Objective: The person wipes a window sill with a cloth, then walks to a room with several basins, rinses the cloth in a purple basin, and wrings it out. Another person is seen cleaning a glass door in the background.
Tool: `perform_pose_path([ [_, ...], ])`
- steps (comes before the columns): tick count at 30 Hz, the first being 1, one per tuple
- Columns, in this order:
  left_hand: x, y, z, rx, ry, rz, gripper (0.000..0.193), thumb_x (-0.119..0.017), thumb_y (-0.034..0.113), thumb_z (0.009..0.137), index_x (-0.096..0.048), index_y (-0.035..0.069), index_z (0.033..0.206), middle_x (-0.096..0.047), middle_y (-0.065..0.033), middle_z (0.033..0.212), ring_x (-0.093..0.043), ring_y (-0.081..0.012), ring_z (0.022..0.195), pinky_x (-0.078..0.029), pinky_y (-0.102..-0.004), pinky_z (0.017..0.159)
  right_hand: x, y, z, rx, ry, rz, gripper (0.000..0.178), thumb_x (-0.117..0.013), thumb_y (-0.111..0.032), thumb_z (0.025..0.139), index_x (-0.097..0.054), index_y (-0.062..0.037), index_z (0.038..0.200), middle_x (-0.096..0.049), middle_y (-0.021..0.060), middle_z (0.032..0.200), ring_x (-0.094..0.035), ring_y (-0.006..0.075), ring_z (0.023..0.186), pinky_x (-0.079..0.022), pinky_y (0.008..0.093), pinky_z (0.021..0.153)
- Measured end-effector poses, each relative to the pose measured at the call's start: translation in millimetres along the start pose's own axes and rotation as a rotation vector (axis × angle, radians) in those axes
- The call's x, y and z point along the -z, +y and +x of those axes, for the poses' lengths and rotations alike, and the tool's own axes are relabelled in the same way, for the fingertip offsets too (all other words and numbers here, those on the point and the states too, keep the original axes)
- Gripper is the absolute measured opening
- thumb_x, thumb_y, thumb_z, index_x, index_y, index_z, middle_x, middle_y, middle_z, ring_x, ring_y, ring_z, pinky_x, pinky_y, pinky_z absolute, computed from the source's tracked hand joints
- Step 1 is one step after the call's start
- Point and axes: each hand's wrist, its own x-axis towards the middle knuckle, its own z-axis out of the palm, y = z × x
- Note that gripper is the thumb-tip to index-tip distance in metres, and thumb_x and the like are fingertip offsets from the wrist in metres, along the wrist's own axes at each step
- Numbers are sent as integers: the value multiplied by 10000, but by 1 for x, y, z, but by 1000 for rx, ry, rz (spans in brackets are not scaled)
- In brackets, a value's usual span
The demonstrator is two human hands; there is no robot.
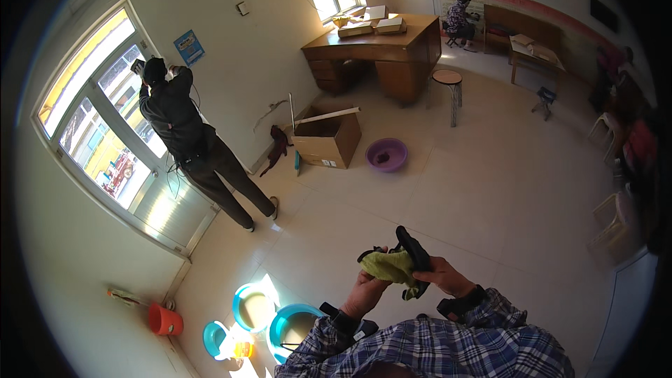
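Note:
In front of my body, both hands are raised and close together. My left hand (pixel 363 294) is closed on a yellow-green cloth (pixel 388 266), bunched up. My right hand (pixel 446 278) grips what looks like a black shoe (pixel 413 247), its long rounded side tilted up. The cloth lies against the black shoe, between the two hands. Small dark parts stick out beside and below the cloth; I cannot make out how they join. Part of my left fingers is hidden behind the cloth.
Turquoise basins (pixel 254 307) with cloudy water stand at lower left, near an orange bucket (pixel 166 319). Ahead are a purple basin (pixel 386 155), a cardboard box (pixel 336 140), a stool (pixel 446 78) and a wooden desk (pixel 381 38). A person (pixel 178 122) stands at the glazed door; another sits far back.

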Motion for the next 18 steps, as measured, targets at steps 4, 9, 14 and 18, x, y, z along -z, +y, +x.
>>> perform_pose_path([
  [4,-23,11,29,-118,-84,75,552,-528,97,933,-276,92,1425,-551,-35,1133,-529,-163,1028,-432,-333,937,34,0,-23,79,183,-5,307,-561,-102,909,-551,7,1196,-620,55,1071,-549,147,1004,-421,293,897],
  [9,-46,36,51,20,-55,11,616,-474,274,970,-164,86,1468,-523,-79,1209,-530,-211,1058,-463,-372,886,63,-10,-34,141,334,-56,300,-535,-108,913,-548,6,1190,-607,49,1106,-538,150,1029,-402,303,926],
  [14,-45,33,87,80,-185,-48,640,-516,188,949,-159,107,1474,-443,-111,1349,-463,-228,1224,-387,-400,1031,73,-29,-14,203,388,37,277,-566,-140,906,-569,16,1134,-611,35,1055,-544,143,999,-411,308,897],
  [18,-25,16,126,198,-125,89,605,-615,40,853,-330,39,1386,-527,-101,1235,-518,-197,1138,-420,-310,980,80,-36,30,50,299,-166,282,-596,-170,900,-573,11,1115,-622,42,1010,-549,135,955,-434,303,846],
])
